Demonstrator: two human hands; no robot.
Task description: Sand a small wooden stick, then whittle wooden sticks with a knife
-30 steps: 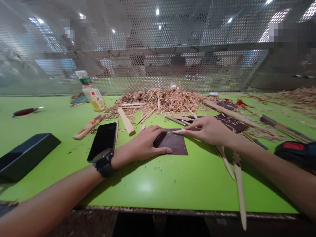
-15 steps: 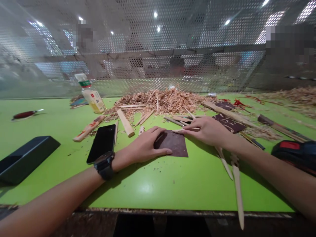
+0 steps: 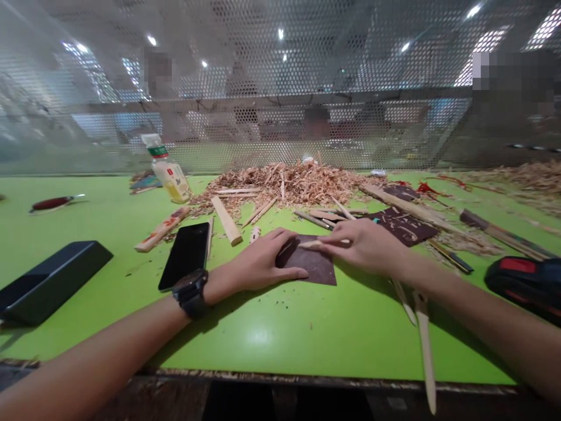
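Observation:
A square of dark brown sandpaper (image 3: pixel 322 270) lies on the green table. My left hand (image 3: pixel 259 257) rests flat over its left side, thumb stretched out along the near edge and fingers apart from it. My right hand (image 3: pixel 367 244) pinches a small, pale carved wooden stick (image 3: pixel 310 245), whose tip lies over the upper part of the sandpaper. The stick's other end is partly hidden by my fingers. Under my right forearm lie two slim wooden pieces, and the longer one (image 3: pixel 426 351) sticks out past the table's front edge.
A heap of wood shavings (image 3: pixel 284 181) spreads at the back before a perforated metal screen (image 3: pixel 272 140). Leftward are a phone (image 3: pixel 184 257), a tilted bottle (image 3: pixel 170 178), a dark tray (image 3: pixel 48 286) and a red-handled knife (image 3: pixel 51 203). A black-and-red tool (image 3: pixel 521 280) sits at right.
My right hand has moved slightly toward me with the wooden stick, which now lies further onto the sandpaper. My left hand stays on the sandpaper. The whole view has shifted a little.

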